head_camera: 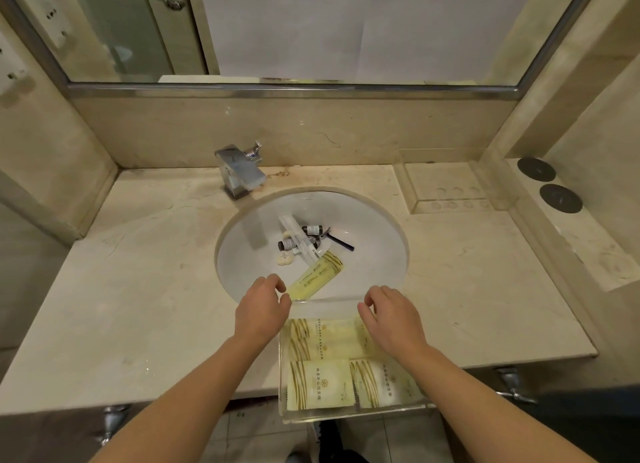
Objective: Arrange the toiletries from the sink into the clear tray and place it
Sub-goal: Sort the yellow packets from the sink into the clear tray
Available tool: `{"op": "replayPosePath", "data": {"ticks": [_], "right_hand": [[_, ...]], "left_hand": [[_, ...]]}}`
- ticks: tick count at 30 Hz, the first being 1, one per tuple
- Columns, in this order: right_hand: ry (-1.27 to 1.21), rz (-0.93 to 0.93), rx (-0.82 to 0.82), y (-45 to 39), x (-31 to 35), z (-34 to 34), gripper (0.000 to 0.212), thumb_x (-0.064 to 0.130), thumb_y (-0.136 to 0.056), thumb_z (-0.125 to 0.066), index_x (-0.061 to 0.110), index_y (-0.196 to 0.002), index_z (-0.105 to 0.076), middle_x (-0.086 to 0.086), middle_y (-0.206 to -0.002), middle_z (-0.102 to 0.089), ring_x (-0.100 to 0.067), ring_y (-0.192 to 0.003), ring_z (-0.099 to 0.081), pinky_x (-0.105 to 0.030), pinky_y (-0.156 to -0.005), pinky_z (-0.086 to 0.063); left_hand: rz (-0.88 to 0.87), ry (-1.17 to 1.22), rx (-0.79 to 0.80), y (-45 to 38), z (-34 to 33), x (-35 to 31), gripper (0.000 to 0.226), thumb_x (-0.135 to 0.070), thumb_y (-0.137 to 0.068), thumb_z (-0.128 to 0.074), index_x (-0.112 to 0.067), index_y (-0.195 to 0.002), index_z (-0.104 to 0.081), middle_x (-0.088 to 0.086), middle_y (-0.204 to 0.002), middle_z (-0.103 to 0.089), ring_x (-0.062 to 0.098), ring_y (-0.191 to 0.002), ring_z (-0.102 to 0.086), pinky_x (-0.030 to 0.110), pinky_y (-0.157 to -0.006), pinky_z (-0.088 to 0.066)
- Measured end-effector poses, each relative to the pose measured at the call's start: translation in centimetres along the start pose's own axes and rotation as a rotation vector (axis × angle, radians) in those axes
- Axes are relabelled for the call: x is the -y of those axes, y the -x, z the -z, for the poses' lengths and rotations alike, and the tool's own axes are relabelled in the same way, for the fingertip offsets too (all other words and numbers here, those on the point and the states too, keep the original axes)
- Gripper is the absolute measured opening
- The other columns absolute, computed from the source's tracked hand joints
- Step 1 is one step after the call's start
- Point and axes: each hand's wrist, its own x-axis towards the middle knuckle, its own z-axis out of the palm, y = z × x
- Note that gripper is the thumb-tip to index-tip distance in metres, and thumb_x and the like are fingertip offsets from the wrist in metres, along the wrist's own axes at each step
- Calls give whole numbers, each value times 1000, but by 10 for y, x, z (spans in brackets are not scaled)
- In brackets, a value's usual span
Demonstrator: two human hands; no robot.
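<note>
A pale marble worktop (pixel 138 289) runs wall to wall in a small bathroom, with a matching marble splashback and a steel-framed mirror (pixel 294 29) above it; a square chrome tap (pixel 239 171) stands at the back left of the round white sink (pixel 374 227). Two dark round discs (pixel 549 183) sit on the raised ledge at the far right, and just left of them a second clear holder (pixel 446 185) rests against the wall. The clear tray (pixel 346 416) lies at the worktop's front edge, overhanging it toward the floor, and holds three cream sachets with gold stripes (pixel 320 383). In the sink I count one yellow sachet (pixel 317 275) propped on the near wall, two small dark bottles (pixel 289 243), one black razor (pixel 341 241), two cream soap pieces (pixel 284 259) and one long white wrapped item (pixel 298 235) lying across the pile. The left hand (pixel 261 310) hovers at the sink's near rim just beside the tray's left corner, fingers curled and holding nothing; the right hand (pixel 391 315) hovers over the tray's far right part, fingers loosely bent, also empty
</note>
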Motion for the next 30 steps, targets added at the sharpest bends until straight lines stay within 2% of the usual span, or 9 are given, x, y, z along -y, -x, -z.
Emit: {"op": "replayPosePath", "data": {"ticks": [5, 10, 13, 17, 19, 21, 25, 27, 30], "right_hand": [[-288, -73, 93, -41, 13, 3, 17, 33, -95, -46, 19, -93, -55, 4, -82, -59, -14, -75, -53, -32, -65, -44], [-470, -195, 319, -84, 16, -7, 14, 31, -94, -47, 20, -99, -55, 2, -69, -56, -15, -63, -52, -32, -62, -42], [-555, -303, 429, -111, 16, -18, 15, 31, -94, -47, 20, -100, -56, -1, -81, -61, -20, -75, -59, -30, -64, -43], [-651, -449, 619, -140, 21, -40, 18, 29, -92, -50, 20, -108, -55, -5, -93, -65, -14, -69, -56, -25, -61, -45], [-680, -498, 684, -149, 24, -50, 26, 28, -92, -50, 20, -117, -52, -5, -98, -62, -15, -73, -55, -25, -64, -45], [-705, -534, 734, -155, 26, -57, 34, 29, -93, -50, 21, -126, -48, -5, -106, -57, -18, -83, -55, -29, -72, -48], [-741, -584, 802, -162, 24, -70, 46, 31, -93, -50, 26, -137, -39, -5, -116, -52, -20, -94, -53, -33, -81, -51], [-769, -603, 825, -163, 22, -76, 50, 30, -94, -50, 27, -141, -35, -6, -118, -52, -20, -94, -52, -32, -77, -49], [-789, -621, 832, -164, 19, -86, 56, 29, -93, -51, 31, -145, -29, 0, -123, -46, -23, -105, -53, -30, -76, -50]], "left_hand": [[86, 99, 98, -34, -2, 8, 13, -18, -87, -56, -13, -97, -62, 6, -94, -61, 18, -81, -55, 29, -70, -43], [127, 77, 282, -68, -11, 13, 15, -20, -87, -59, -13, -98, -64, 6, -106, -63, 18, -92, -57, 28, -78, -44], [143, 61, 389, -87, -22, 13, 20, -23, -88, -57, -13, -104, -65, 5, -115, -62, 17, -98, -55, 26, -80, -40], [184, 18, 516, -108, -40, 13, 25, -27, -89, -57, -15, -109, -65, 4, -122, -59, 21, -110, -56, 24, -83, -38], [197, -2, 588, -116, -47, 12, 22, -22, -90, -55, -14, -107, -66, 4, -115, -59, 21, -100, -57, 24, -81, -39], [201, -23, 643, -123, -54, 13, 12, -17, -90, -51, -17, -91, -63, 4, -99, -56, 19, -85, -51, 25, -76, -39], [228, -71, 721, -133, -66, 15, 21, -18, -89, -44, -13, -72, -55, 5, -89, -55, 20, -78, -51, 29, -69, -41], [240, -70, 765, -135, -71, 16, 22, -20, -89, -43, -12, -74, -56, 5, -89, -56, 20, -78, -51, 28, -69, -42], [247, -42, 812, -137, -74, 14, 16, -19, -89, -43, -13, -80, -55, 3, -84, -54, 17, -72, -48, 24, -63, -39]]}}
